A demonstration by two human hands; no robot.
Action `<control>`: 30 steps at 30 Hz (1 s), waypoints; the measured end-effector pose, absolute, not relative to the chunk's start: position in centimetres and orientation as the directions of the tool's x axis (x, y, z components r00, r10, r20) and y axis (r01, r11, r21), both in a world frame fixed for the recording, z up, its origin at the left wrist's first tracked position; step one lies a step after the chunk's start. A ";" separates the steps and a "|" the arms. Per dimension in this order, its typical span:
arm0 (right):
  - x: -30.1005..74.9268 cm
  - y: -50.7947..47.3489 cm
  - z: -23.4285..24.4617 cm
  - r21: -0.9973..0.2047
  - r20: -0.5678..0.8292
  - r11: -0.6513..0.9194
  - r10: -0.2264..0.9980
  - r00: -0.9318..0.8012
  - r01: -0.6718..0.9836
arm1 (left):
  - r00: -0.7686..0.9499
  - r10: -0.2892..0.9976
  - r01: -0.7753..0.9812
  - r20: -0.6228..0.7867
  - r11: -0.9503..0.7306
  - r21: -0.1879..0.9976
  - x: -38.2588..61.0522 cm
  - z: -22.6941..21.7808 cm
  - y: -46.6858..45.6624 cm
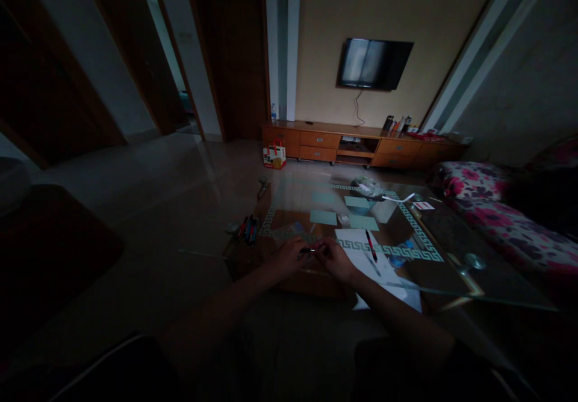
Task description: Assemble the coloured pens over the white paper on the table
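Above the near edge of the glass table, my left hand and my right hand meet at a short dark pen with a shiny tip end. My left fingers are closed round its dark part, while the right fingers pinch its other end. Just right of my right hand lie white paper sheets, with a red and black pen across them. Several pens are bunched at the table's left edge. The dim light hides finer detail of my fingers.
A crumpled plastic bag and a white folded strip lie at the table's far side. Beyond stands a wooden TV cabinet, with a gift box before it. A flowered sofa borders the right.
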State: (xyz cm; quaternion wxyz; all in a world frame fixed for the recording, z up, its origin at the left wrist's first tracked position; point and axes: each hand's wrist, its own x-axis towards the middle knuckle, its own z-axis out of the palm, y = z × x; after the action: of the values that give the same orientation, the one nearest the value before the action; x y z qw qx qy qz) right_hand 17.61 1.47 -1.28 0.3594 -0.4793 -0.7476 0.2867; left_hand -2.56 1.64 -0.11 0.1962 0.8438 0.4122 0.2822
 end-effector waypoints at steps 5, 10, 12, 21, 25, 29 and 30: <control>17.6 1.4 -0.9 -0.761 0.268 0.393 0.915 -0.302 0.516 | 0.513 0.803 0.586 0.302 -0.585 0.560 -2.6 0.1 1.5; 17.6 1.4 -0.7 -0.741 0.276 0.407 0.910 -0.309 0.535 | 0.520 0.800 0.577 0.299 -0.587 0.568 -2.7 0.3 1.4; 17.6 1.4 -0.8 -0.731 0.277 0.411 0.908 -0.313 0.545 | 0.523 0.801 0.584 0.291 -0.586 0.563 -2.8 0.3 1.4; 17.6 1.4 -1.0 -0.734 0.285 0.419 0.904 -0.318 0.535 | 0.528 0.801 0.602 0.283 -0.587 0.541 -2.7 0.3 1.3; 17.5 1.1 -0.5 -0.740 0.281 0.434 0.893 -0.351 0.513 | 0.531 0.800 0.603 0.280 -0.589 0.538 -2.7 0.5 1.2; 17.6 1.1 -0.4 -0.705 0.303 0.464 0.881 -0.364 0.536 | 0.536 0.799 0.599 0.271 -0.587 0.546 -2.7 0.3 1.4; 17.6 1.2 -0.4 -0.702 0.303 0.465 0.881 -0.364 0.540 | 0.540 0.796 0.594 0.274 -0.591 0.546 -2.7 0.2 1.4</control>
State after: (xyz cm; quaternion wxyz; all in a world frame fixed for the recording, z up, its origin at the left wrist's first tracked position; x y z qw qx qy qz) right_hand 17.60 1.16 -0.45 0.3375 -0.4515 -0.7865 0.2523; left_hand -2.65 1.40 0.21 0.1981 0.8547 0.4067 0.2547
